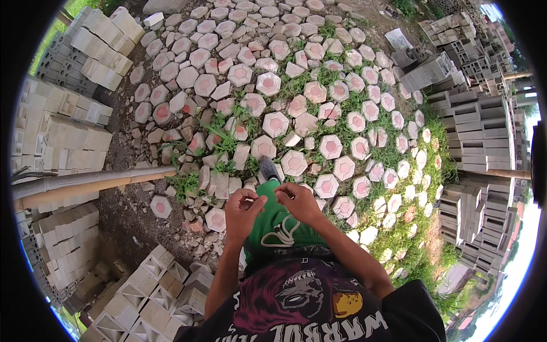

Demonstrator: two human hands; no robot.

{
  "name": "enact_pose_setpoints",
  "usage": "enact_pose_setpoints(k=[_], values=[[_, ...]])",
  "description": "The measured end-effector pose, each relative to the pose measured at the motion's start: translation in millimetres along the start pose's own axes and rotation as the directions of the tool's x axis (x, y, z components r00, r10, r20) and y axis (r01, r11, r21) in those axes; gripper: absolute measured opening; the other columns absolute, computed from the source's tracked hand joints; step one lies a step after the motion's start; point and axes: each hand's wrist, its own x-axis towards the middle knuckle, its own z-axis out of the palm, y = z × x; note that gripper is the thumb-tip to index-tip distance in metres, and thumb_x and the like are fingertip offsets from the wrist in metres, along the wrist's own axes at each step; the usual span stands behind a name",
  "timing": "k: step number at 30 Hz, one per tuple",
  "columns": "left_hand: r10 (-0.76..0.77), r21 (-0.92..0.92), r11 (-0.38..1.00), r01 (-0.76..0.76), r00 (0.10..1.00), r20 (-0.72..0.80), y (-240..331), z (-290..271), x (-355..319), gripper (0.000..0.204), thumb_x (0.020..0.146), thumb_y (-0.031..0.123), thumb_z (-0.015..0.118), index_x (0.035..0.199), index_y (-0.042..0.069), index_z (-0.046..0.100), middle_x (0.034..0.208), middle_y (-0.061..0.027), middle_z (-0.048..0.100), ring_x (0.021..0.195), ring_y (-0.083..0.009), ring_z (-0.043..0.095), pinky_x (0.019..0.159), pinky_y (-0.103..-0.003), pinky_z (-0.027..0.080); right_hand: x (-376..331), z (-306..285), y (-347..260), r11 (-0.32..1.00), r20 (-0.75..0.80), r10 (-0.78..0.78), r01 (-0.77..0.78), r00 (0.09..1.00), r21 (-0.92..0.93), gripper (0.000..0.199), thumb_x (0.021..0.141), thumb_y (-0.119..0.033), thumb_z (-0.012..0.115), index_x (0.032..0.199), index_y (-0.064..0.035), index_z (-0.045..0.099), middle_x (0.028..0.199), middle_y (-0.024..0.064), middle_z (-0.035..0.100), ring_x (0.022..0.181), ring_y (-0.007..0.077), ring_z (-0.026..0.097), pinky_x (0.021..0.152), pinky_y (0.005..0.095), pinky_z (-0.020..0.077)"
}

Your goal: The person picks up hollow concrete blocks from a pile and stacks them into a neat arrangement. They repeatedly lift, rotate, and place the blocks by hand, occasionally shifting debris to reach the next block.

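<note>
My left hand [243, 210] is raised in front of my green shorts [268, 219], its fingers curled toward the thumb. Close by on the right, my right hand [298, 202] is held much the same way, fingers bent in. A small gap separates the two hands, and nothing shows in either. Between and below them hangs the white drawstring [283, 232] of the shorts. One grey shoe [268, 167] shows past my hands, on ground strewn with hexagonal paving blocks [294, 163] that have reddish centres.
Pale concrete blocks are stacked on the left [74, 137] and at the lower left [151, 296]. Hollow grey blocks [490, 119] line the right side. A bamboo pole [102, 181] juts in from the left. Grass [384, 154] and rubble lie among the pavers.
</note>
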Motion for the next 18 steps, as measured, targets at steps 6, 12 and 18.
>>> enact_pose_setpoints(k=[6, 12, 18], values=[[-0.057, -0.083, 0.995, 0.061, 0.997, 0.055, 73.9, 28.6, 120.9, 0.016, 0.088, 0.008, 0.073, 0.099, -0.001, 0.066, 0.083, -0.0073, 0.070, 0.063, -0.0113, 0.065, 0.055, -0.022, 0.051, 126.3, -46.3, -71.6, 0.982, 0.063, 0.183, -0.180, 0.981, -0.049, 0.036, 0.100, -0.031, 0.058, 0.085, -0.0006, 0.069, 0.066, 0.0030, 0.063, 0.059, 0.0067, 0.059, 0.055, 0.0251, 0.0452], [-0.017, 0.001, 1.000, 0.017, 0.998, 0.065, 132.6, 30.1, 213.7, 0.031, 0.100, 0.028, 0.059, 0.094, -0.001, 0.066, 0.070, -0.0057, 0.066, 0.056, -0.0093, 0.060, 0.051, -0.023, 0.046, 214.2, -62.8, -96.7, 0.991, 0.015, 0.100, -0.100, 0.995, 0.088, 0.039, 0.099, -0.035, 0.060, 0.081, -0.0011, 0.064, 0.066, 0.0013, 0.061, 0.060, 0.0061, 0.056, 0.058, 0.0236, 0.0448], [0.032, -0.052, 0.998, -0.033, 0.999, -0.012, 157.4, 40.5, 320.7, 0.052, 0.106, 0.043, 0.042, 0.078, 0.003, 0.060, 0.060, -0.0031, 0.061, 0.051, -0.0077, 0.053, 0.052, -0.025, 0.042, 322.6, -93.3, -127.4, 0.977, 0.019, 0.078, -0.080, 0.997, 0.200, 0.028, 0.097, -0.027, 0.063, 0.097, 0.0002, 0.065, 0.077, 0.0025, 0.066, 0.069, 0.0070, 0.060, 0.065, 0.0241, 0.0484]])
